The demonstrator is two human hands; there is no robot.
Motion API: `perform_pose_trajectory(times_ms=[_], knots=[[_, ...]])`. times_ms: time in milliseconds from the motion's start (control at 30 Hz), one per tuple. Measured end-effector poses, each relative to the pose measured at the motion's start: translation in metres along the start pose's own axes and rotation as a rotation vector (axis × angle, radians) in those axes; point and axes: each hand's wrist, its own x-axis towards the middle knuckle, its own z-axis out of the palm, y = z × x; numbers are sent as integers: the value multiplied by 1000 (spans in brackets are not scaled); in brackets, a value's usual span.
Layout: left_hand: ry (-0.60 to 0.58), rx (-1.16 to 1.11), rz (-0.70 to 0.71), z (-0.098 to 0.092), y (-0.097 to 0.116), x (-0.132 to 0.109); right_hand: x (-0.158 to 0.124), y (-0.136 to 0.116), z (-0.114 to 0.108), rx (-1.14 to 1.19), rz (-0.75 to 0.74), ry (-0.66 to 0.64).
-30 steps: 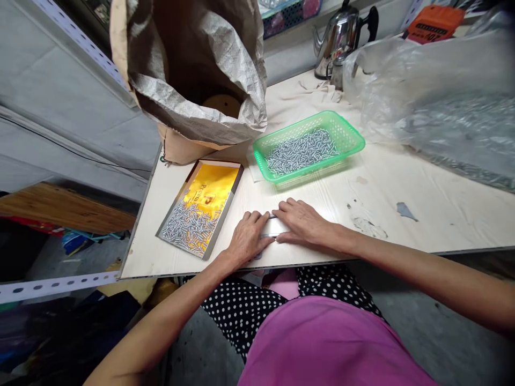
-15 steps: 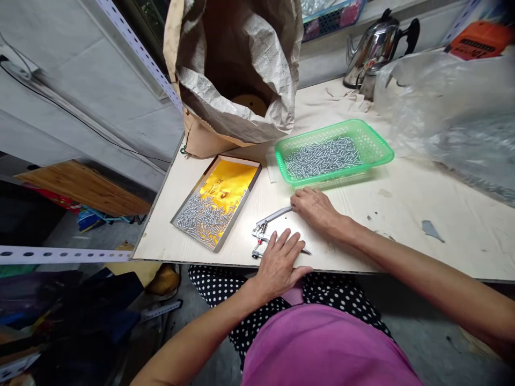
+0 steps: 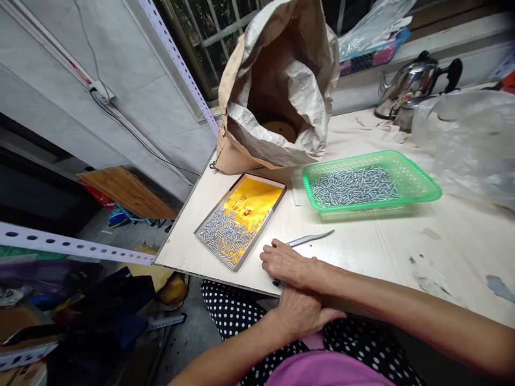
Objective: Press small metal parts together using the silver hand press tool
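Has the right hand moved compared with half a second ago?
Yes: judged against the green basket, the right hand has moved away, toward the person's body and nearer the shallow tray.

Metal kettle point(image 3: 412, 84), wooden board point(image 3: 131, 194), barred window point(image 3: 226, 35)

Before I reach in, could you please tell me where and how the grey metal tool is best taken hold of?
I'd pinch the grey metal tool by its tapered shank, coming from the side of the green basket: the shank juts bare beyond the right hand, which covers the other end.
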Motion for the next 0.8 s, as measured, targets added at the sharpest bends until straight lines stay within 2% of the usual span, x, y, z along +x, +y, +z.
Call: perform_pose_trajectory(times_ms=[100, 167, 233, 300, 367, 433, 500, 600, 700, 800], knots=[[-1, -33, -2, -1, 3, -1, 1, -3, -14, 70, 16, 98], [17, -58, 31, -13, 4, -1, -4, 3, -37, 109, 57, 202], [111, -34, 54, -35, 0, 2, -16, 21, -70, 152, 149, 373], [277, 63, -12, -66, -14, 7, -36, 48, -103, 86, 293, 530], [411, 191, -193, -99, -39, 16, -58, 73, -126, -80, 477, 578], [402, 309, -354, -124, -69, 28, -77, 86, -132, -201, 629, 565], [285, 355, -464, -139, -97, 39, -92, 82, -119, -180, 665, 510], [63, 327, -533, -141, -124, 52, -104, 51, -73, 64, 561, 388], [-16, 343, -546, -135, -131, 60, -110, 16, -22, 226, 547, 254], [-30, 384, -554, -131, -131, 65, -113, -3, 7, 254, 613, 155]])
